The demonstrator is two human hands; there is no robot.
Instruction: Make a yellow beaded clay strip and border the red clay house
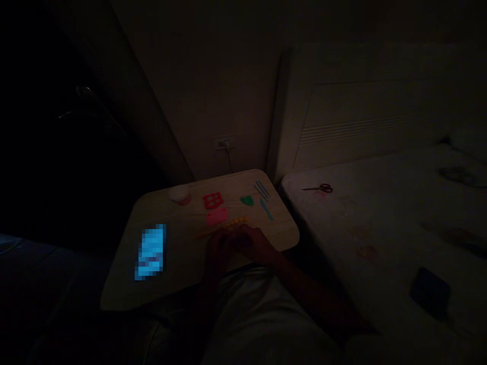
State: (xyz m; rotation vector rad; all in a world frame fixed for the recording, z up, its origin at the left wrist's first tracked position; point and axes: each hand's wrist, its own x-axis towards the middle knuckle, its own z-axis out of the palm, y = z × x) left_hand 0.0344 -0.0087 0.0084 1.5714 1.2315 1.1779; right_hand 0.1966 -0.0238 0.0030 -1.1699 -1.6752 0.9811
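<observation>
The room is very dark. Near the front edge of the small table, my left hand and my right hand are together with fingers curled. Something dark seems to be between them, but its kind cannot be made out. Just beyond my fingers lies a bumpy orange-yellow strip. A pink flat piece with small holes is past it, and farther back is a red window-shaped mould. To the right are a green piece, a blue plastic knife and several thin blue sticks.
A white tub stands at the table's back left; a glowing, pixelated screen lies at the left. Right of the table is a bed with scissors and a dark blue object. A plugged-in socket is on the wall.
</observation>
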